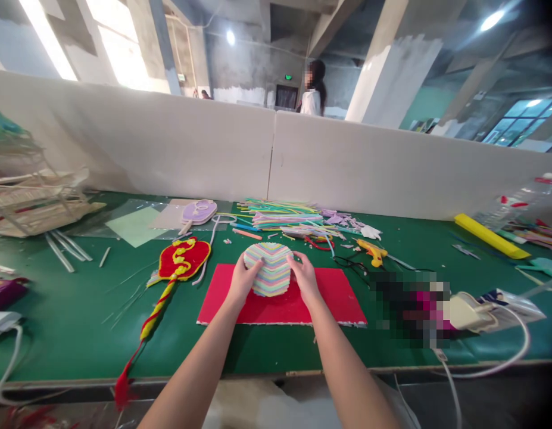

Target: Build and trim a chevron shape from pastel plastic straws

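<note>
Between my two hands is a roundish piece with pastel zigzag stripes [269, 271], held up over a red board [333, 295]. My left hand [245, 279] grips its left edge, thumb on the front face. At the right edge, my right hand [305, 275] pinches it in the same way. The fingers behind the piece are hidden. The red board lies flat on the green table [177, 351]. Left of the board lies a red and yellow fan-shaped craft [180, 260] with a twisted handle and a red tassel [122, 387].
Behind the board lie many pastel strips [284, 220] and a lilac fan shape [199, 211]. A yellow glue gun [371, 252] rests to the right, near a white plug [467, 311] with cables. A rack [30, 196] stands left; a white partition [190, 143] runs behind. Beyond it, a person [312, 98] stands.
</note>
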Demonstrator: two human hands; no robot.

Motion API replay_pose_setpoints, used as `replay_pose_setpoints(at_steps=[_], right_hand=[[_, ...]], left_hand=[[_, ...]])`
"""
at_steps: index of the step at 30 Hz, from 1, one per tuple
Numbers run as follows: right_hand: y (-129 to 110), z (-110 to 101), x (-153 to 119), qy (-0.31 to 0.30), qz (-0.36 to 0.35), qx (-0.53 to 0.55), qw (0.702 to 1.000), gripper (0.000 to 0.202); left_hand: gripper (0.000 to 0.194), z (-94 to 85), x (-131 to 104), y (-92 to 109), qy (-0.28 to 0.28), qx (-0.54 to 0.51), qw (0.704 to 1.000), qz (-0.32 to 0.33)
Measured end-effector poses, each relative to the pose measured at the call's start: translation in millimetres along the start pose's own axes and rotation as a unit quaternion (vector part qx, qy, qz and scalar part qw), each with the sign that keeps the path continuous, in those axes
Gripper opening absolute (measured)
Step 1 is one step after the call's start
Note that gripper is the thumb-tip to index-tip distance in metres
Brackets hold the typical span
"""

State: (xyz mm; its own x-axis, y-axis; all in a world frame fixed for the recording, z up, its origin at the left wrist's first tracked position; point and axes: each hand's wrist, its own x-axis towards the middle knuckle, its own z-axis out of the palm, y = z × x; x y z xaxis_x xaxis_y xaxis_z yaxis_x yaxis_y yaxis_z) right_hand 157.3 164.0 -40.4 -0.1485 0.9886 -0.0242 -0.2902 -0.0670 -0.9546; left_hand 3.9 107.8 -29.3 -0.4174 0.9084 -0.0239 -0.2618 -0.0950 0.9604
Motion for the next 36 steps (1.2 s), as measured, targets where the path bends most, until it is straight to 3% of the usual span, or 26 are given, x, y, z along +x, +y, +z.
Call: replay_pose_setpoints(at_steps=[2,5,9,13,17,21,24,27,30,33,36], right_hand=[[2.0,-2.8,-0.4,0.018,-0.058,-0.101,0.993,0.04],[6.7,-9.3,-1.1,0.031,-0.126,-0.274,0.953,0.035],[11.3,-12.2,-4.2,0.032,-0.144,-0.334,0.931,0.027],[5.4,-16.8,2.1,0.055,-0.183,-0.365,0.911,0.026],[-14.9,-39.5,28.8,0.076,-0.205,-0.396,0.892,0.026],[-36.7,-70.0,67.3,0.064,-0.209,-0.436,0.873,0.021],[-46.0,-81.2,97.2,0.049,-0.213,-0.47,0.855,0.016],[-50.7,-76.8,125.8,0.034,-0.23,-0.503,0.833,0.014],[-52.3,-60.8,152.4,0.018,-0.249,-0.529,0.811,0.017],[-49.8,-41.2,176.6,0.003,-0.257,-0.556,0.79,0.026],[-44.8,-25.2,200.4,-0.019,-0.271,-0.585,0.764,0.021]], left_hand=[[0.05,-2.1,-2.2,-1.0,-0.006,0.043,0.999,0.008],[0.047,-4.7,-4.9,-2.9,-0.011,0.173,0.984,0.033],[0.031,-8.6,-4.1,-6.1,-0.002,0.243,0.969,0.035],[0.029,-11.4,0.2,-10.0,-0.009,0.259,0.966,0.02],[0.036,-14.1,4.1,-7.5,-0.028,0.256,0.966,0.004],[0.066,-19.1,7.4,1.5,-0.1,0.219,0.97,-0.046],[0.055,-22.5,12.2,6.7,-0.114,0.284,0.95,-0.059],[0.036,-23.2,19.8,9.9,-0.115,0.368,0.922,-0.037],[0.026,-21.0,27.7,11.3,-0.123,0.435,0.891,0.047],[0.024,-18.2,33.1,7.6,-0.105,0.447,0.883,0.096],[0.028,-18.1,35.8,-0.7,-0.089,0.447,0.882,0.12]])
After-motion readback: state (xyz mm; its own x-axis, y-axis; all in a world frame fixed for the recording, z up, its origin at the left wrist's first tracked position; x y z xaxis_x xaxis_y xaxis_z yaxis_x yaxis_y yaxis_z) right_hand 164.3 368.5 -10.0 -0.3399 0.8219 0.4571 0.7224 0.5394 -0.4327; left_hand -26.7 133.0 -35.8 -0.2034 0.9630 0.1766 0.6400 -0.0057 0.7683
